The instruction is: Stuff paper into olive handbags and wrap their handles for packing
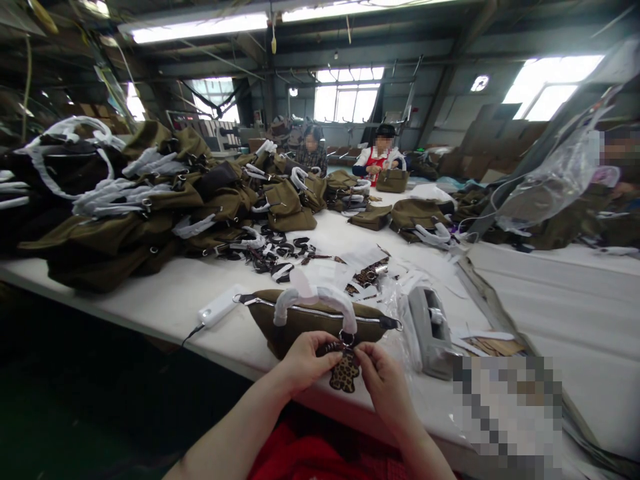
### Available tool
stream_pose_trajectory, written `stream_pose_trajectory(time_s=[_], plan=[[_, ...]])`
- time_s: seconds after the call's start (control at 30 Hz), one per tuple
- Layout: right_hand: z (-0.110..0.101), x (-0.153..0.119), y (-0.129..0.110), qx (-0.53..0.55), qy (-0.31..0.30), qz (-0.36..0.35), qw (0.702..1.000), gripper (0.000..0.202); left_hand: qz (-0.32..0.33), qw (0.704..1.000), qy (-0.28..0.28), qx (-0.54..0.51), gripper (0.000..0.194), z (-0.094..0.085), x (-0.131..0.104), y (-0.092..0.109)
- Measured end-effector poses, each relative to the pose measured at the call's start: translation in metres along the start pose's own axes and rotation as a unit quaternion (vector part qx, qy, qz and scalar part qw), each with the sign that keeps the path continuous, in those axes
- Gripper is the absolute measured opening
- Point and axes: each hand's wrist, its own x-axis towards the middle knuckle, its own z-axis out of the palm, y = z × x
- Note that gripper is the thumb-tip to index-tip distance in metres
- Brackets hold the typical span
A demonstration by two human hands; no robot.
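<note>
An olive handbag (pixel 370 321) with a silver zipper stands on the white table in front of me, its handles (pixel 340 300) wrapped in white covering. From a ring at the handle base hangs a leopard-print bear charm (pixel 344 373). My left hand (pixel 311 360) pinches the charm's dark strap (pixel 327 348) between thumb and fingers. On the other side, my right hand (pixel 376 368) has its fingers pressed together at the upper right edge of the charm, near the ring. The exact fingertip contact is partly hidden.
Olive bags (pixel 115 233) are heaped at the left. Dark straps (pixel 280 257) and leopard-print pieces (pixel 370 270) lie behind my bag. A grey tape dispenser (pixel 429 333) stands at right, a white power strip (pixel 217 305) at left. A co-worker (pixel 383 160) handles a bag across the table.
</note>
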Motion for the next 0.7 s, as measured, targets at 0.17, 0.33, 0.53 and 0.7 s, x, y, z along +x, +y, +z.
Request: stream_pose_trajectory(time_s=[0.17, 0.33, 0.53, 0.7], plan=[[0.009, -0.001, 0.002, 0.062, -0.035, 0.029, 0.997, 0.038, -0.007, 1.000, -0.005, -0.022, 0.032, 0.001, -0.001, 0.002], [0.019, 0.001, 0.003, 0.132, -0.023, 0.066, 0.989, 0.040, 0.000, 1.000, -0.010, -0.004, 0.028, -0.002, -0.001, 0.001], [0.021, -0.007, 0.000, 0.217, 0.004, 0.092, 0.972, 0.044, 0.010, 1.000, 0.006, 0.001, 0.026, -0.001, 0.000, 0.000], [0.019, -0.012, 0.003, 0.142, 0.035, 0.015, 0.989, 0.044, 0.005, 1.000, 0.011, -0.001, 0.025, 0.000, 0.002, -0.004]])
